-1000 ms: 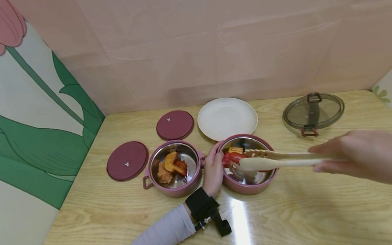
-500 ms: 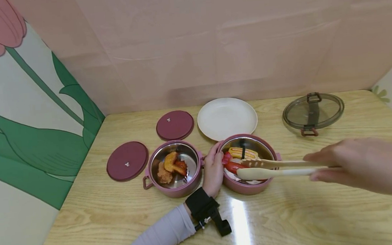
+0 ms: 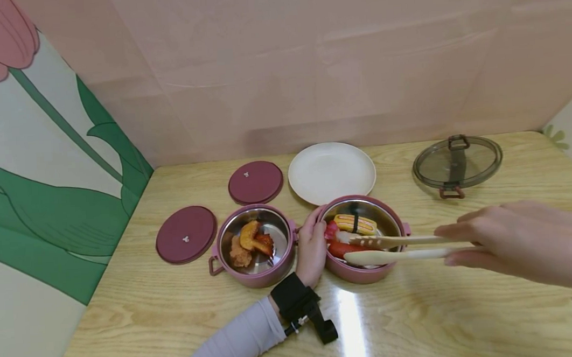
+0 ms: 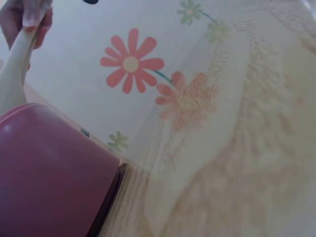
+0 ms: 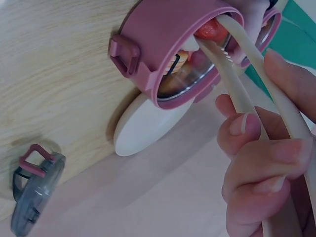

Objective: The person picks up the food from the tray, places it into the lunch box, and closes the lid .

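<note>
My right hand (image 3: 493, 243) holds a pair of cream tongs (image 3: 416, 254) by the arms. Their tips reach into the right-hand pink pot (image 3: 361, 276), one on each side of a long red food piece (image 3: 344, 249). Behind it in that pot lies a yellow sushi-like piece (image 3: 363, 224) with a black band; a bright red piece (image 3: 331, 230) sits by the left rim. My left hand (image 3: 311, 252) grips this pot's left side, its fingertips at the rim. In the right wrist view, thumb and curled fingers wrap the tongs (image 5: 247, 98).
A second pink pot (image 3: 255, 281) with orange and brown food pieces (image 3: 250, 237) stands left of my left hand. Two maroon lids (image 3: 186, 248) (image 3: 255, 183) lie behind and left. A white plate (image 3: 331, 170) is behind the right-hand pot; a glass lid (image 3: 436, 165) lies back right.
The tongs have come down and towards me inside the right-hand pot, and the red piece sits lower. The yellow piece is uncovered. My left hand stays in place.
</note>
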Demonstrator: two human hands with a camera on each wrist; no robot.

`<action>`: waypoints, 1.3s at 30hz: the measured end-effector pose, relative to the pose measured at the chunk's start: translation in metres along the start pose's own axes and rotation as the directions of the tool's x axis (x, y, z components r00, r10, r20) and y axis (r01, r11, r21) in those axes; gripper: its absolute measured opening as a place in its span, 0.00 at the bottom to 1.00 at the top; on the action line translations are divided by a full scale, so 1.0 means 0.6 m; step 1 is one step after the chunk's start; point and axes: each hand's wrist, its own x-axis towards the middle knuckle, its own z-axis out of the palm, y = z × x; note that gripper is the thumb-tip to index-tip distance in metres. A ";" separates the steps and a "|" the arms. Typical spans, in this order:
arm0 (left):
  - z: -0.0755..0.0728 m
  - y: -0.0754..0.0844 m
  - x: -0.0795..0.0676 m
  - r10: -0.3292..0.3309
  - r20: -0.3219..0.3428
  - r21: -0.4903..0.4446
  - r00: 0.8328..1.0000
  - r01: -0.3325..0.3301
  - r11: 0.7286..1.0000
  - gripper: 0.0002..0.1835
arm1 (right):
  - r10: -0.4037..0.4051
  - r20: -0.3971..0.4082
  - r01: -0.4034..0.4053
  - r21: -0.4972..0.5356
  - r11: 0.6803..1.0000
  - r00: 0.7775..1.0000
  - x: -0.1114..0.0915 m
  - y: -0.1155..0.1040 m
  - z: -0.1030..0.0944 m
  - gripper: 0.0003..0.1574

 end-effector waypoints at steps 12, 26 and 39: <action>-0.001 0.002 -0.001 -0.018 0.002 0.008 1.000 0.018 1.000 0.23 | -0.010 0.013 0.011 -0.070 0.997 1.000 0.010 -0.012 -0.007 0.27; -0.002 0.001 0.000 -0.018 -0.006 0.027 1.000 0.018 0.999 0.22 | -0.010 0.024 0.012 -0.067 0.998 1.000 0.009 -0.015 -0.005 0.31; 0.002 -0.002 0.002 0.013 -0.019 0.009 1.000 -0.013 1.000 0.23 | -0.014 0.045 0.016 -0.039 0.999 0.999 0.010 -0.008 -0.002 0.30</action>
